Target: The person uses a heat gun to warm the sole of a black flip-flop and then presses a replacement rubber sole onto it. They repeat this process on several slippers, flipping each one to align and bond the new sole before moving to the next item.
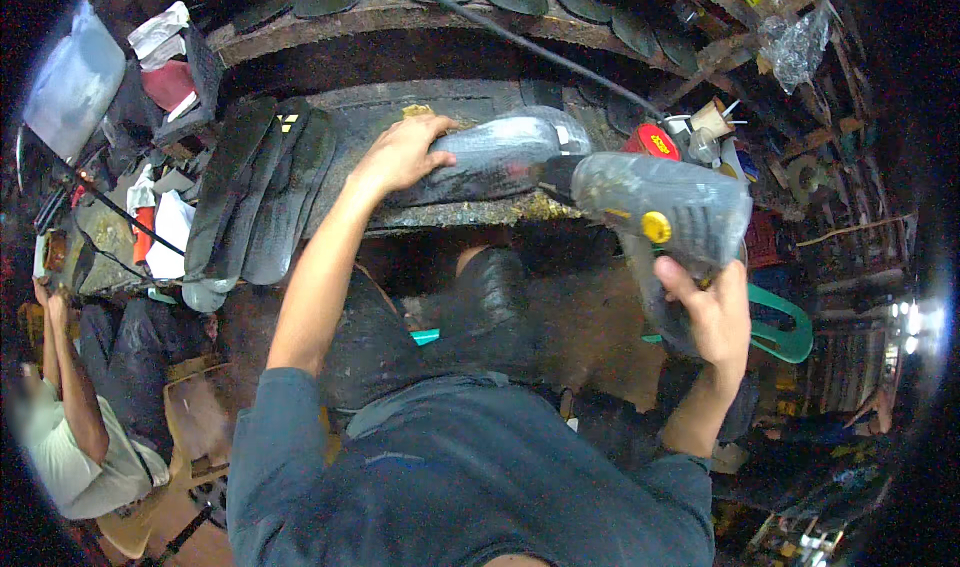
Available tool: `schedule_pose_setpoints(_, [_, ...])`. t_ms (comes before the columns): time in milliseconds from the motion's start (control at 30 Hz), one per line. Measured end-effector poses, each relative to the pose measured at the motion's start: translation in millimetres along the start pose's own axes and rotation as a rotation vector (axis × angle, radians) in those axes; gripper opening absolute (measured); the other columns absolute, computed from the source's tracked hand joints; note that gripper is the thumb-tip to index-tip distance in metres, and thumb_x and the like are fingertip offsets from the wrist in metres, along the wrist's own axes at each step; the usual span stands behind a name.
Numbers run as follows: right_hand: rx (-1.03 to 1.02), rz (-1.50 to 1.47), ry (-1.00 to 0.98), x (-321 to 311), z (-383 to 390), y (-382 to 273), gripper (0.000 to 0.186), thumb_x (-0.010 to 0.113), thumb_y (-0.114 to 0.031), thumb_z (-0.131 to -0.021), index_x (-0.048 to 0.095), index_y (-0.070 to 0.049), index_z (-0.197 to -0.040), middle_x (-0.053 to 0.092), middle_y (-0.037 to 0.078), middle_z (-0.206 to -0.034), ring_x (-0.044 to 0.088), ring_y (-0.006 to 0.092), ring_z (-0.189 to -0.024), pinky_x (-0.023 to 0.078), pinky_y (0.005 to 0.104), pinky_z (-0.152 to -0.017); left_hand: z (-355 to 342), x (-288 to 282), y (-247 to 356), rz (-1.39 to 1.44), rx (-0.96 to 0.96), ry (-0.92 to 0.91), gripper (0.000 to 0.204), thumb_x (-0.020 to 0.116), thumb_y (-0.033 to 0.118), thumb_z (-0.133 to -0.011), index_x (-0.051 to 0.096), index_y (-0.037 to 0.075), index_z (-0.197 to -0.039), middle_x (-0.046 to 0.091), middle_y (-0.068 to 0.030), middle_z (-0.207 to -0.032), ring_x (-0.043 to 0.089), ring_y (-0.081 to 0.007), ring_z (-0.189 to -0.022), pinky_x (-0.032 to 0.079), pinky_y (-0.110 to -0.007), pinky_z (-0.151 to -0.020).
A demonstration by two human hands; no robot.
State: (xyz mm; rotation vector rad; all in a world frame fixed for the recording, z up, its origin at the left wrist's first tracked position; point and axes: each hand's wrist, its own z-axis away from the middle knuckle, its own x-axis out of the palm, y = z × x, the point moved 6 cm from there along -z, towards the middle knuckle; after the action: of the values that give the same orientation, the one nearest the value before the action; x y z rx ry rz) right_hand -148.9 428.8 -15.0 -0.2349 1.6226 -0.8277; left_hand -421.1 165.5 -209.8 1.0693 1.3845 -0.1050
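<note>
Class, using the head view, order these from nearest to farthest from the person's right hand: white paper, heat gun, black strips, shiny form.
1. Heat gun, held in the right hand.
2. Shiny form, ahead and left, by the left hand.
3. Black strips, farther left.
4. White paper, left of the strips.

shirt: dark blue-grey fabric tee point(480, 497), short sleeves point(278, 417), blue chest mark point(394, 458)
legs: black bottoms point(375, 352), maybe pants, kinda murky

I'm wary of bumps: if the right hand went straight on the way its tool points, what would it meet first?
The grey power tool in the right hand would probably first meet the shiny dark form by the left hand; depth is unclear.
</note>
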Motion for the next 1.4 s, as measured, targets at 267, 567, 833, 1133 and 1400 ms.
schedule_pose_setpoints(267, [-0.14,0.134,-0.109,40,-27,-9,0.04,0.082,-0.033,-0.09,0.074,0.004,-0.104,0.067,0.007,-0.074,0.059,0.0158,-0.064,0.048,0.0345,-0.063,125,5,-4,-0.235,-0.534,0.464,0.066,0.072,0.029,-0.097,0.05,-0.001,-0.15,0.059,-0.0223,-0.138,0.051,-0.0396,-0.131,0.042,-0.054,-0.113])
schedule_pose_setpoints(567, [-0.068,0.157,-0.057,32,-34,-17,0.047,0.082,-0.036,-0.091,0.074,0.002,-0.116,0.079,0.02,-0.105,0.076,0.0333,-0.1,0.054,0.0427,-0.093,138,8,-9,0.678,-0.432,0.773,0.061,0.07,0.006,-0.098,0.047,0.002,-0.154,0.056,-0.0223,-0.144,0.062,-0.0326,-0.123,0.053,-0.043,-0.104])
schedule_pose_setpoints(833, [-0.169,0.237,0.089,40,-63,-13,0.047,0.08,-0.039,-0.094,0.073,0.004,-0.112,0.075,0.014,-0.091,0.067,0.0232,-0.079,0.052,0.0378,-0.074,153,31,-25,1.386,-0.559,0.785,0.046,0.07,0.005,-0.101,0.058,-0.002,-0.144,0.066,-0.0128,-0.133,0.065,-0.0162,-0.113,0.055,-0.031,-0.097])
schedule_pose_setpoints(1133, [-0.174,0.19,0.091,58,-88,-19,0.041,0.079,-0.037,-0.096,0.074,0.003,-0.105,0.068,0.006,-0.076,0.059,0.0137,-0.065,0.048,0.0335,-0.062,163,41,-13,1.503,-0.532,0.707,0.038,0.06,0.01,-0.108,0.063,0.001,-0.144,0.068,-0.0095,-0.137,0.066,-0.0165,-0.122,0.053,-0.033,-0.104])
schedule_pose_setpoints(1400, [-0.151,0.02,-0.086,84,-87,-40,0.035,0.077,-0.033,-0.098,0.073,0.002,-0.101,0.067,0.005,-0.076,0.059,0.013,-0.065,0.047,0.0328,-0.061,171,34,-10,1.572,-0.526,0.67,0.04,0.056,0.022,-0.111,0.062,0.0,-0.144,0.072,-0.011,-0.128,0.069,-0.0182,-0.113,0.055,-0.035,-0.102])
